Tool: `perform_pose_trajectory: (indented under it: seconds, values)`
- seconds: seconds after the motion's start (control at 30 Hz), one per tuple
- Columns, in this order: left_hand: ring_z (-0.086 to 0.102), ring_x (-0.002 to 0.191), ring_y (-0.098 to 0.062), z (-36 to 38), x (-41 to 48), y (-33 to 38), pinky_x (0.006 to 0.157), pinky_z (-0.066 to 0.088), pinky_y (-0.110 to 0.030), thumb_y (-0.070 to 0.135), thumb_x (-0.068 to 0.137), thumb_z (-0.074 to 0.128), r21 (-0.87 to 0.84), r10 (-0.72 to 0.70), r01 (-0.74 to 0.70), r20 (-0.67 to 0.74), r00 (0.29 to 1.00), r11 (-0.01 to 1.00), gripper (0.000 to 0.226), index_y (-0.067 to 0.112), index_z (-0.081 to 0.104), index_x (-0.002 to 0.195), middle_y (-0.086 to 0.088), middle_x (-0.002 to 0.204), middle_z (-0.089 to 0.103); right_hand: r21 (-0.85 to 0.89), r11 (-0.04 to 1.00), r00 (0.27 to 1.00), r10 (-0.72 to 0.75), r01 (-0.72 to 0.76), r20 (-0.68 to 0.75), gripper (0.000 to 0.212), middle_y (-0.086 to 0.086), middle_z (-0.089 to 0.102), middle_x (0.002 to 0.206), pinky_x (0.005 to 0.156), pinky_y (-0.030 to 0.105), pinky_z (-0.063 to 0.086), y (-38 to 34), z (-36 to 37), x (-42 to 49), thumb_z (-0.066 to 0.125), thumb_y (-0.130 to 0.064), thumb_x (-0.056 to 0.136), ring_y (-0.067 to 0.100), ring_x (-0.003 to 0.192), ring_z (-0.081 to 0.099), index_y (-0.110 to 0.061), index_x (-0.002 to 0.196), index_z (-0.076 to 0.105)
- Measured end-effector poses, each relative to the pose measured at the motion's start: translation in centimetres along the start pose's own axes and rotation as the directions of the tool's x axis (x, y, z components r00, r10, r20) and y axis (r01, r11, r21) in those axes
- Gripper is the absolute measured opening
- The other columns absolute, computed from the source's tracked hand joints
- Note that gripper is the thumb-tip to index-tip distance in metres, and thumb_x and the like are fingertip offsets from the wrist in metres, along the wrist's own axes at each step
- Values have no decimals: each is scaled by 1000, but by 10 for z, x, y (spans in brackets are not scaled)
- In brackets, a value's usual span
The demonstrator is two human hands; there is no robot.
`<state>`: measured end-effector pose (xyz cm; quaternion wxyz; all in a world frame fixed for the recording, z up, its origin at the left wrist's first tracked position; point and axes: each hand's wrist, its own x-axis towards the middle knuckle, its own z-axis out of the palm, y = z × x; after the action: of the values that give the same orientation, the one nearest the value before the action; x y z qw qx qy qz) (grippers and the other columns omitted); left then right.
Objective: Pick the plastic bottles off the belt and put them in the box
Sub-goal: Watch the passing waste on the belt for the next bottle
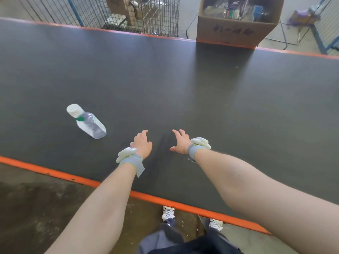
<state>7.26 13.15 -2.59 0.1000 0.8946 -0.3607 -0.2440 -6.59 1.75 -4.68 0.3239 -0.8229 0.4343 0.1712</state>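
Bottle (86, 121) lies flat on belt (183, 85), at ten o'clock from left hand (141, 143), the nearer one; cap toward eleven. Right hand (180, 142) farther. Both hands' fingers released, empty. Box (233, 32) at one o'clock.

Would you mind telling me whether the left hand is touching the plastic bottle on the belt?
Apart. The head view shows bare belt between the left hand and the plastic bottle.

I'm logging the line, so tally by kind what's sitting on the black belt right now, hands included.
Clear plastic bottle with white cap, lying on its side: 1
Brown cardboard box at the belt's far edge, holding mixed items: 1
Bare hands above the belt, left hand and right hand, both empty: 2
Total: 4
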Motion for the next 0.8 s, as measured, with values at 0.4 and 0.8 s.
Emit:
perform_pose_trajectory:
  seconds: [0.4,0.8]
  values:
    - [45,63,-22,-49,-23,-59,61,37,-27,17,82,59,-85,111,-149,-350,930,985,10,16,50,77,7,59,42,449,864,969,-248,230,-19,118,4,21,155,114,45,28,-101,24,26,86,-25,66,26,142,23,-31,154,8]
    - [28,140,-26,-25,46,-9,109,30,-46,32,96,49,84,-12,8,52,999,996,62,18,21,150,-4,154,25,781,624,996,47,31,-78,74,1,55,119,96,35,46,-66,-30,52,83,-37,71,20,109,55,-15,127,41]
